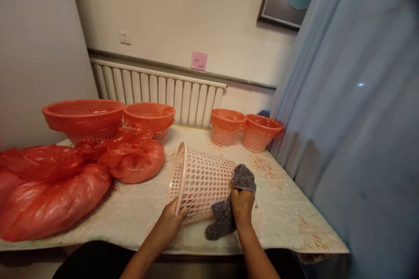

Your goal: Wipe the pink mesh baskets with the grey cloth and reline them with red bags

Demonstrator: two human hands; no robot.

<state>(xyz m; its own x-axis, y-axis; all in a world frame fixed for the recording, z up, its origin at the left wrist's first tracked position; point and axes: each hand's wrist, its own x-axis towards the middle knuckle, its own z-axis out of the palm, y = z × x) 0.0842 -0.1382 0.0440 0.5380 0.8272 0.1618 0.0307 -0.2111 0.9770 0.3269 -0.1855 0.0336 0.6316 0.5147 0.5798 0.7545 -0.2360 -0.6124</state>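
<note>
Two hands (170,220) (242,205) gripping: left, basket (206,178); right, grey cloth (242,177). Pink note (199,61), perhaps "284".

Surface: your table (281,213), spread with a pale floral cloth (307,226) | Near left, before you: bulging red plastic bags (55,205), bunched together | Behind them: two upright mesh baskets (149,117), red-lined | Far right: two more red-lined mesh baskets (225,124), upright, just beside each other

a pale pink perforated basket (207,179) tilts sideways, gray cloth (243,177) bunched at its base.
</note>
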